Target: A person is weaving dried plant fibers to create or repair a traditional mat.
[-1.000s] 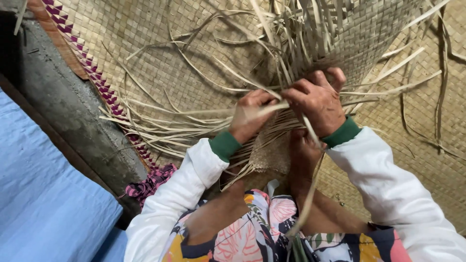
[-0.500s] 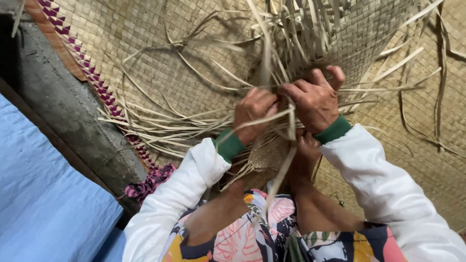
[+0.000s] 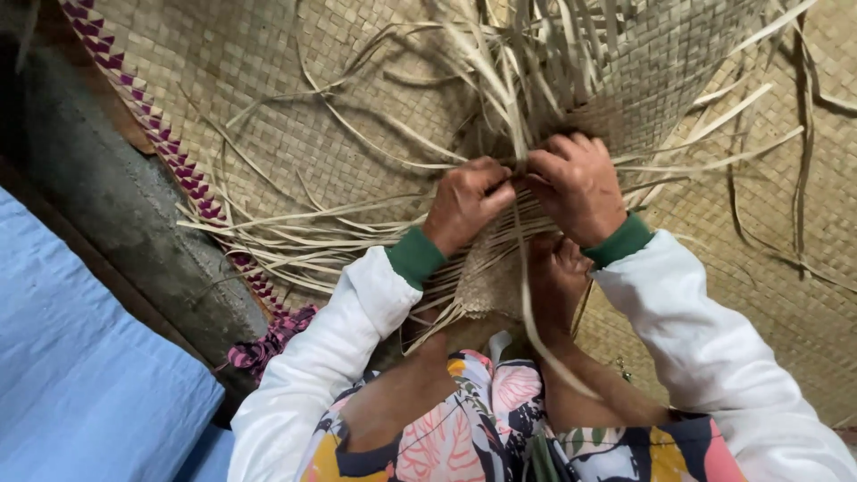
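Observation:
My left hand (image 3: 464, 203) and my right hand (image 3: 576, 183) meet at the unfinished edge of a half-woven straw piece (image 3: 665, 76). Each hand pinches pale straw strips there, fingers closed. One long strip (image 3: 528, 303) hangs down from between the hands over my lap. Several loose strips (image 3: 295, 241) fan out to the left, and more stand up above the hands. Both arms wear white sleeves with green cuffs. My bare knee shows under the right hand, and the woven piece's lower corner rests against it.
A large woven straw mat (image 3: 268, 98) with a purple patterned border (image 3: 183, 174) covers the floor. A grey concrete ledge (image 3: 116, 214) runs along the left, with blue cloth (image 3: 80, 375) beyond it. Stray strips (image 3: 803, 134) lie at the right.
Both hands have drawn closer together on the weaving edge. The strip that ran across my left hand now hangs straight down between the hands.

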